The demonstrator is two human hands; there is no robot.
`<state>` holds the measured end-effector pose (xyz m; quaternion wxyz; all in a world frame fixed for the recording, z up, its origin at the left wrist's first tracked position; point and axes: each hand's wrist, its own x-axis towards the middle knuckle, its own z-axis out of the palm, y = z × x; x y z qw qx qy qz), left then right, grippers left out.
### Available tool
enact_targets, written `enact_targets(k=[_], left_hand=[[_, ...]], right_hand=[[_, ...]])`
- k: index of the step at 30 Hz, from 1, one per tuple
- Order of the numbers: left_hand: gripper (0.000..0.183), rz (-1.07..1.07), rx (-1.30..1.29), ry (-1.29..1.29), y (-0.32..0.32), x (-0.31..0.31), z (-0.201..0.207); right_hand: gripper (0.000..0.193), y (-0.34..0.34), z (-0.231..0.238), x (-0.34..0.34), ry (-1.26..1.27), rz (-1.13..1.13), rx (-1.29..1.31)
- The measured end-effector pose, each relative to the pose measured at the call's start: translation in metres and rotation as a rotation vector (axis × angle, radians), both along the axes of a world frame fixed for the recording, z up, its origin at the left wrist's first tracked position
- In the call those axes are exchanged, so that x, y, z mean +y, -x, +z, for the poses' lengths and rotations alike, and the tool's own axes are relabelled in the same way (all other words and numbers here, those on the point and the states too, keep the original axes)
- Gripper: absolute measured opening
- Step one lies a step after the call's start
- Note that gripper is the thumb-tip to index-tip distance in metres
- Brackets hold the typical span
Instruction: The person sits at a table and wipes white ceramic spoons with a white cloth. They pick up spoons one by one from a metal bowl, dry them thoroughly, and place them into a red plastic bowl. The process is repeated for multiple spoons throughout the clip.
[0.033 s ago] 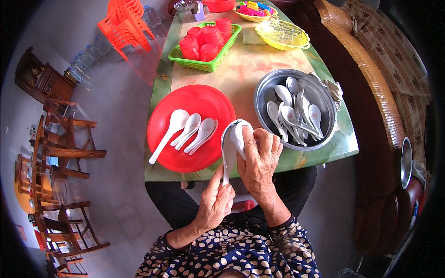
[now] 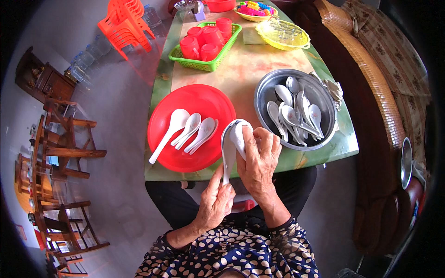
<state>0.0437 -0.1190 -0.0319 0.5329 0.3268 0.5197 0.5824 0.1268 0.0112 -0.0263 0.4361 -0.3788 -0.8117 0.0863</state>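
Head view, hands: the left hand grips the handle end of a white spoon, fingers closed round it, at 6 o'clock from the table's near edge. The right hand is curled over a white cloth, pressing it against the spoon's bowl.
Spoon: held upright-tilted between both hands, bowl uppermost, over the table edge, between the plate and the basin.
Plate: a red plate lies at 10 o'clock from the hands; three white spoons rest on it side by side, bowls toward 1 o'clock, handles toward 7 o'clock.
Basin: a metal basin stands at 1 o'clock from the hands, holding a loose pile of white spoons. A crumpled cloth hangs at its 3 o'clock rim.
Table: a green-edged marbled table bears everything.
Far end: a green basket of red cups at 12 o'clock; a yellow tray just beside it at 1 o'clock.
Surroundings: wooden chairs at 9 o'clock, a stack of orange chairs at 11 o'clock, a woven-backed bench at 3 o'clock.
Risk, judged: the spoon is held beyond the table edge over the lap; a wet handle could slip from the left hand and break on the floor.
Risk, judged: the basin sits near the table's corner; an elbow nudge could push it off.
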Motion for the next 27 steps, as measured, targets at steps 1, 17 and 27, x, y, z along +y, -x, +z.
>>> enact_targets(k=[1,17,27], left_hand=[[0.055,0.014,0.002,0.004,-0.001,0.000,-0.001],[0.050,-0.019,-0.154,0.081,0.004,-0.002,-0.007],[0.055,-0.034,-0.049,0.046,0.003,-0.006,0.000]], right_hand=[[0.053,-0.001,0.000,-0.002,0.039,0.006,0.021],[0.044,-0.020,-0.012,-0.007,0.216,0.531,0.113],[0.043,0.005,-0.005,0.012,-0.129,0.069,0.059]])
